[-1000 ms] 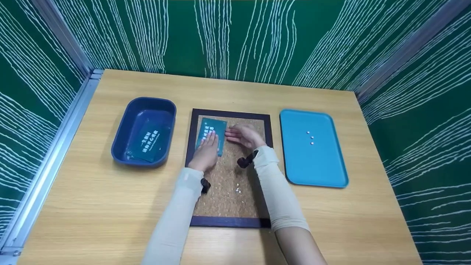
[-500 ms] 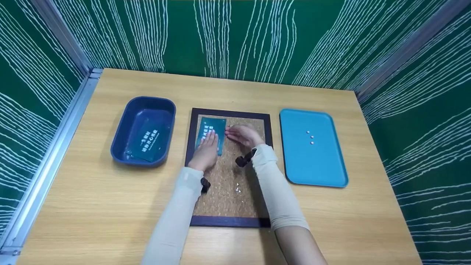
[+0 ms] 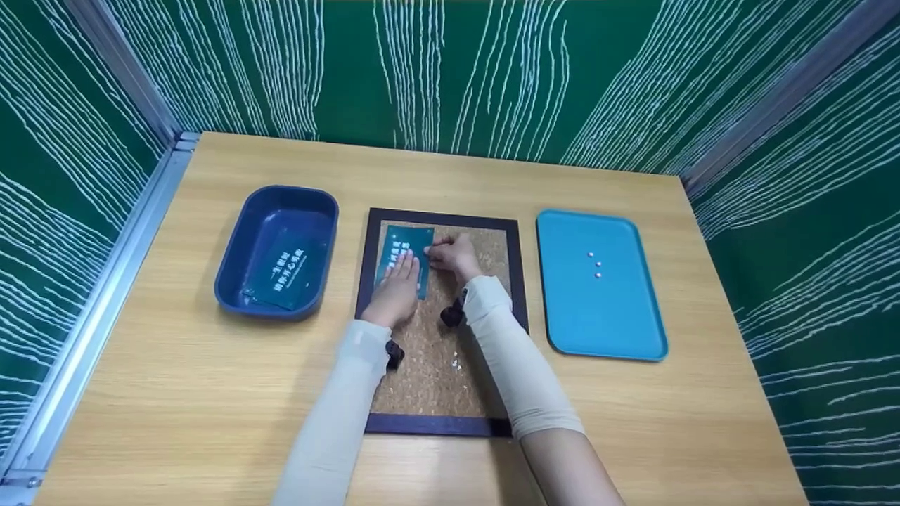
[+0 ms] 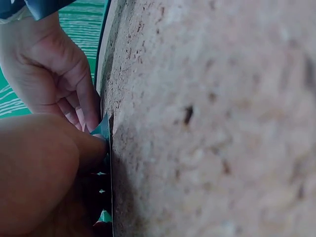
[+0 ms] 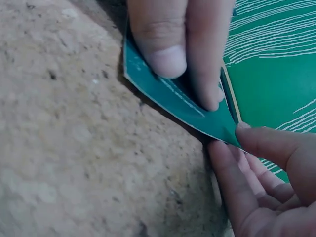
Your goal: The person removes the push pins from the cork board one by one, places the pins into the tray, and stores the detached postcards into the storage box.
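A dark green card (image 3: 421, 239) with white lettering lies on the upper left of a cork board (image 3: 422, 365) in a dark frame. My left hand (image 3: 395, 292) rests on the card with its fingers extended; in the right wrist view its fingertips (image 5: 168, 61) press the card down. At the card's right edge, my right hand (image 3: 453, 256) pinches the rim between thumb and index finger. The right wrist view shows the card (image 5: 168, 98) bowed, its edge slightly raised off the cork near that pinch. The left wrist view catches both hands close together along the card's edge.
A dark blue bin (image 3: 228, 263) with more green cards (image 3: 285, 274) stands left of the board. On the right is a light blue tray (image 3: 601, 316) with several small pale pieces (image 3: 598, 264). Small shiny bits (image 3: 455, 362) lie on the lower cork.
My right hand has shifted slightly left from beside the card, and its straight fingers have closed on the card's right edge. The left hand has stayed on the card.
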Demonstrator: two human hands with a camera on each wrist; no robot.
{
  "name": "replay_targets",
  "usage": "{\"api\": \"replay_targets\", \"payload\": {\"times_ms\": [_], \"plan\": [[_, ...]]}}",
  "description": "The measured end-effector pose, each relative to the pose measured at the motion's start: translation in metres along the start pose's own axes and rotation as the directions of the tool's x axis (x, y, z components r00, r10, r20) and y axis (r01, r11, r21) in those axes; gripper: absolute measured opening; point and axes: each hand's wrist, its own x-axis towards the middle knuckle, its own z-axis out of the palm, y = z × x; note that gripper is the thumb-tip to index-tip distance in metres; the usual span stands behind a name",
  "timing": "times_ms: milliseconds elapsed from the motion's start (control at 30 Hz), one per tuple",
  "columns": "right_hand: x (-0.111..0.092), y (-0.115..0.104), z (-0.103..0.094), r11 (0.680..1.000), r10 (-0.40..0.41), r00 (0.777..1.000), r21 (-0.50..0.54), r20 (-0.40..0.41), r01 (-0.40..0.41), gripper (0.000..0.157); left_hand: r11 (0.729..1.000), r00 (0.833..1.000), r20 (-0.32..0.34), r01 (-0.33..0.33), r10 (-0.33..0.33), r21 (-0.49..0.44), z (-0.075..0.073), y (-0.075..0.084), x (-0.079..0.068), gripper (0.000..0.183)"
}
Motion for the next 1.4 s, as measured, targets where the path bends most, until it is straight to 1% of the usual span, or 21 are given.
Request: {"api": "replay_targets", "payload": {"times_ms": [100, 267, 400, 467, 533, 633, 733, 800, 867, 900, 1000, 1033, 1067, 1100, 1133, 1167, 1233, 1267, 1300, 1367, 1400], "plan": [[0.0, 0.002, 0.001, 1.0, -0.008, 1.0, 0.012, -0.009, 0.009, 0.017, 1.0, 1.0, -0.006, -0.003, 0.003, 0.0, 0.0, 0.0, 0.0, 0.054], [-0.001, 0.003, 0.002, 1.0, -0.004, 1.0, 0.014, -0.02, 0.004, 0.022, 1.0, 1.0, -0.015, 0.004, -0.004, -0.002, 0.0, 0.001, -0.001, 0.054], [-0.001, 0.004, 0.002, 1.0, -0.006, 0.999, -0.007, -0.039, 0.006, 0.021, 1.0, 1.0, -0.011, -0.002, 0.002, -0.019, 0.0, 0.001, -0.001, 0.054], [-0.001, 0.004, 0.003, 1.0, -0.018, 0.999, -0.023, -0.05, 0.017, 0.018, 0.999, 1.0, -0.014, -0.015, 0.015, -0.041, -0.001, 0.0, -0.001, 0.054], [-0.001, 0.004, 0.005, 0.999, -0.035, 0.998, -0.036, -0.058, 0.033, 0.015, 0.996, 0.999, -0.025, -0.035, 0.033, -0.086, -0.002, -0.004, -0.001, 0.054], [-0.002, 0.004, 0.009, 0.997, -0.059, 0.996, -0.05, -0.069, 0.055, 0.013, 0.975, 0.996, -0.058, -0.081, 0.071, -0.205, -0.008, -0.013, -0.003, 0.052], [-0.002, 0.006, 0.011, 0.993, -0.088, 0.993, -0.08, -0.074, 0.082, 0.012, 0.937, 0.989, -0.114, -0.128, 0.096, -0.324, -0.017, -0.023, -0.012, 0.05], [-0.002, 0.007, 0.01, 0.99, -0.106, 0.991, -0.099, -0.079, 0.098, 0.011, 0.915, 0.983, -0.162, -0.139, 0.082, -0.379, -0.027, -0.029, -0.022, 0.048], [-0.002, 0.008, 0.007, 0.988, -0.112, 0.989, -0.112, -0.091, 0.102, 0.01, 0.895, 0.972, -0.227, -0.159, 0.066, -0.418, -0.042, -0.034, -0.033, 0.046], [-0.002, 0.008, 0.005, 0.989, -0.112, 0.989, -0.112, -0.101, 0.1, 0.01, 0.877, 0.964, -0.261, -0.168, 0.051, -0.45, -0.049, -0.037, -0.04, 0.045], [-0.003, 0.008, 0.003, 0.99, -0.11, 0.986, -0.107, -0.123, 0.097, 0.011, 0.84, 0.928, -0.372, -0.191, -0.015, -0.509, -0.075, -0.054, -0.066, 0.044], [-0.004, 0.009, 0.003, 0.99, -0.108, 0.986, -0.106, -0.129, 0.095, 0.011, 0.835, 0.912, -0.41, -0.198, -0.036, -0.514, -0.082, -0.062, -0.075, 0.043], [-0.004, 0.009, 0.002, 0.99, -0.108, 0.986, -0.105, -0.129, 0.095, 0.012, 0.831, 0.896, -0.439, -0.194, -0.066, -0.521, -0.09, -0.07, -0.084, 0.043], [-0.004, 0.009, 0.002, 0.99, -0.109, 0.986, -0.103, -0.127, 0.096, 0.012, 0.832, 0.878, -0.469, -0.187, -0.097, -0.522, -0.096, -0.08, -0.093, 0.042], [-0.004, 0.01, 0.002, 0.99, -0.108, 0.987, -0.099, -0.123, 0.096, 0.012, 0.84, 0.861, -0.491, -0.163, -0.135, -0.517, -0.101, -0.09, -0.102, 0.042], [-0.004, 0.01, 0.003, 0.991, -0.107, 0.987, -0.094, -0.118, 0.097, 0.013, 0.841, 0.842, -0.511, -0.143, -0.174, -0.522, -0.105, -0.1, -0.11, 0.042], [-0.004, 0.011, 0.004, 0.991, -0.106, 0.988, -0.088, -0.113, 0.096, 0.013, 0.835, 0.801, -0.539, -0.093, -0.26, -0.542, -0.11, -0.121, -0.125, 0.042], [-0.004, 0.011, 0.004, 0.992, -0.105, 0.988, -0.081, -0.11, 0.096, 0.013, 0.826, 0.781, -0.546, -0.07, -0.303, -0.56, -0.111, -0.131, -0.131, 0.042], [-0.004, 0.011, 0.005, 0.993, -0.104, 0.989, -0.073, -0.108, 0.096, 0.013, 0.813, 0.761, -0.549, -0.049, -0.346, -0.58, -0.111, -0.14, -0.137, 0.043], [-0.004, 0.012, 0.007, 0.994, -0.1, 0.99, -0.057, -0.1, 0.095, 0.013, 0.781, 0.728, -0.54, -0.008, -0.423, -0.624, -0.107, -0.155, -0.146, 0.044], [-0.004, 0.012, 0.008, 0.994, -0.098, 0.99, -0.05, -0.098, 0.093, 0.013, 0.763, 0.719, -0.525, 0.012, -0.456, -0.646, -0.105, -0.162, -0.15, 0.044]]}}
